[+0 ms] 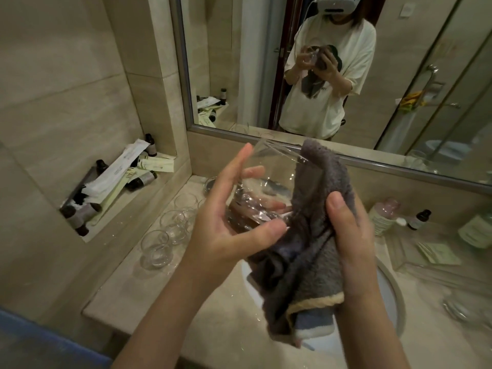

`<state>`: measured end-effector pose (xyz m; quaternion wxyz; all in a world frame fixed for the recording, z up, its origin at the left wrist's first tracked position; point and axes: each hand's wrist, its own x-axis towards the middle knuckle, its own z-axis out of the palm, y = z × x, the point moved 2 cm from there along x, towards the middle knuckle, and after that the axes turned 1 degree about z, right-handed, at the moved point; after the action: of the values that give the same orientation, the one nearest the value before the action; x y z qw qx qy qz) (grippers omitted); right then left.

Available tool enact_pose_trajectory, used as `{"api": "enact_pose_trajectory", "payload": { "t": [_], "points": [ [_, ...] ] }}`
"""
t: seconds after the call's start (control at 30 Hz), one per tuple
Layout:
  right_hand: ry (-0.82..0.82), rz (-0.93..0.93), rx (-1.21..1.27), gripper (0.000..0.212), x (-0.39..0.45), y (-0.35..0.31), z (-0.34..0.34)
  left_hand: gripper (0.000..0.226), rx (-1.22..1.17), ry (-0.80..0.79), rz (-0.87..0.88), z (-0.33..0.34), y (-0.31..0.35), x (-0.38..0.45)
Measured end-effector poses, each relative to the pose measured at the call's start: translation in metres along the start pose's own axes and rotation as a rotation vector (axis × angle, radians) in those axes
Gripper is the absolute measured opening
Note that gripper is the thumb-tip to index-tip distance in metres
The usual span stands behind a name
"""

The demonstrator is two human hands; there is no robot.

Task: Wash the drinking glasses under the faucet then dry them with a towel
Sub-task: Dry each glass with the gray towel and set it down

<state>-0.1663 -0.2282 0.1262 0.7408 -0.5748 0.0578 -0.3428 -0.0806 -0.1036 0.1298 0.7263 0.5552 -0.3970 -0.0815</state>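
1. The left hand (234,217) cradles a clear, round-bodied drinking glass (262,187), thumb curled across the near side and fingers wrapped behind, showing through the glass wall.
2. The right hand (348,235) is closed on a grey terry towel with a cream band (314,251), thumb pressing the cloth against the glass's right side.
3. The glass is held up over the white round basin (391,296), tipped so its mouth points up and away toward the wall mirror (266,62); its long axis runs from the left palm out to the rim, which touches the towel's upper fold.
4. The towel lies to the right of the glass and hangs down below both hands; I judge the right hand is the one to work cloth round or into the bowl while the left turns it.
5. The held glass looks empty of water, though droplets cannot be ruled out.
6. Several more clear glasses (165,235) stand on the beige stone counter (127,294) to the left; all appear empty.
7. A wall niche (87,235) holds small dark bottles (77,214) and paper packets.
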Motion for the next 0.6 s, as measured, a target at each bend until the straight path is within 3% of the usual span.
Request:
{"api": "enact_pose_trajectory", "payload": {
  "t": [0.03,0.1,0.17,0.33,0.5,0.6],
  "points": [
    [-0.003,-0.056,-0.004,0.009,0.001,-0.006,-0.003,0.087,-0.011,-0.035,0.003,-0.003,0.000,0.001],
    [-0.041,-0.066,-0.107,0.017,0.004,-0.020,-0.014,0.085,-0.014,-0.101,0.024,-0.007,0.000,0.004],
    [-0.116,-0.089,-0.237,0.010,0.006,-0.031,-0.024,0.076,-0.041,-0.169,0.042,-0.009,0.001,0.006],
    [-0.497,0.005,-0.416,0.025,0.011,-0.050,-0.032,0.067,-0.002,-0.342,0.056,-0.016,0.006,0.015],
    [-0.581,0.070,-0.552,0.032,0.024,-0.055,-0.035,0.066,0.056,-0.488,-0.023,-0.016,0.010,0.027],
    [-0.768,0.182,-0.518,0.053,0.026,-0.053,-0.029,0.064,0.010,-0.533,-0.089,-0.013,0.006,0.031]
  ]
}}
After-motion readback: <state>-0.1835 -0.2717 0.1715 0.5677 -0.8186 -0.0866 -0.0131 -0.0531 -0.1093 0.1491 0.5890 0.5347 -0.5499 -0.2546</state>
